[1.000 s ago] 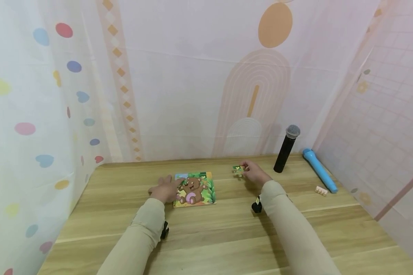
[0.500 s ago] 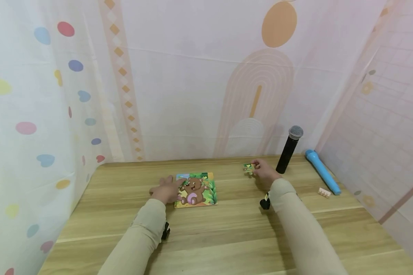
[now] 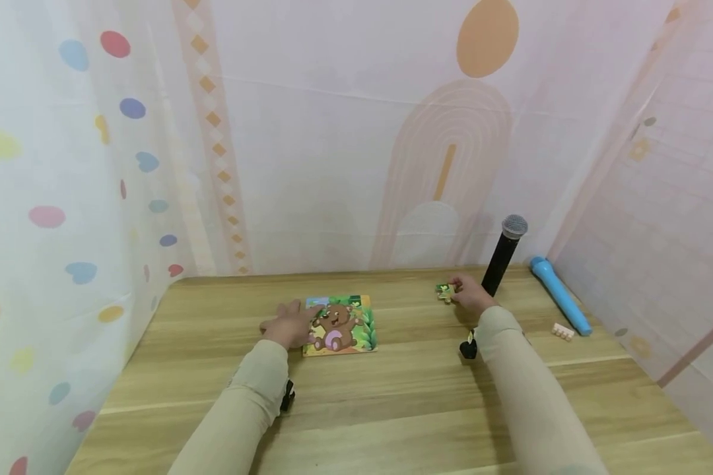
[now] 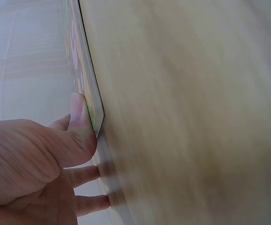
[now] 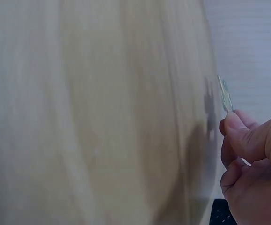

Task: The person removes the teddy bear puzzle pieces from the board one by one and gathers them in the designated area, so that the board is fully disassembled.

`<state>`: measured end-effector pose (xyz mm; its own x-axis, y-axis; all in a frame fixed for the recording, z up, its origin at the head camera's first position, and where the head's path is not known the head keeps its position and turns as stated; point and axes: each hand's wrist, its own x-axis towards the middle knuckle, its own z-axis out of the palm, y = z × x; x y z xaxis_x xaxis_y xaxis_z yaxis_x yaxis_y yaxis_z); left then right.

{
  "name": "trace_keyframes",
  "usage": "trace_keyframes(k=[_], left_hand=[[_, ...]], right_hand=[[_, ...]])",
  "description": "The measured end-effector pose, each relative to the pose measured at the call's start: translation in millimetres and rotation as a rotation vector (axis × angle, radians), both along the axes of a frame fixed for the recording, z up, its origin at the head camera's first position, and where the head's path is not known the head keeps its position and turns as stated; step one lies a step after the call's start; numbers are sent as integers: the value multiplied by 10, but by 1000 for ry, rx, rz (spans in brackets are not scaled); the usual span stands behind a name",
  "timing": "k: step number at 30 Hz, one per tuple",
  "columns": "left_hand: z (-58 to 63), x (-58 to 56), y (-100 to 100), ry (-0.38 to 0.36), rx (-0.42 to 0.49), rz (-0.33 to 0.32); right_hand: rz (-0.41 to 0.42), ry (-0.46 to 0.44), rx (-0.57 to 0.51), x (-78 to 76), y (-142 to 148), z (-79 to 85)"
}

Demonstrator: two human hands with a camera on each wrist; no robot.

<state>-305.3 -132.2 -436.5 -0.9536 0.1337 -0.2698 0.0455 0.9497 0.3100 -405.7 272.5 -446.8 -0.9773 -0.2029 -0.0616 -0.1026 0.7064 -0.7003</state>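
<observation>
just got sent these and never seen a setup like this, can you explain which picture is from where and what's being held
There is no machine here, just a person using their bare hands. The wide picture is taken from the head, looking forward and down; the two close ones are taken from each wrist. On the wood-grain table, the left hand rests on the left side of a bear jigsaw puzzle. The right hand pinches a small jigsaw piece, held above the table. Near the right hand stands a black microphone; farther right lie a blue microphone and a pale pink toy block.
</observation>
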Motion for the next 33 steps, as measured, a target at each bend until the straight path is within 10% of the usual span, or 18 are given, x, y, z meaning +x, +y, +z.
trace_keyframes(k=[13,23,33], left_hand=[[8,-1,16,5,14,3],[4,-5,-8,-3,-5,29],[-1,-16,-2,-21,-7,34]], right_hand=[[70,177,267,-9,64,-72],[43,157,224,-35,-273,36],[230,163,28,59,-1079,118]])
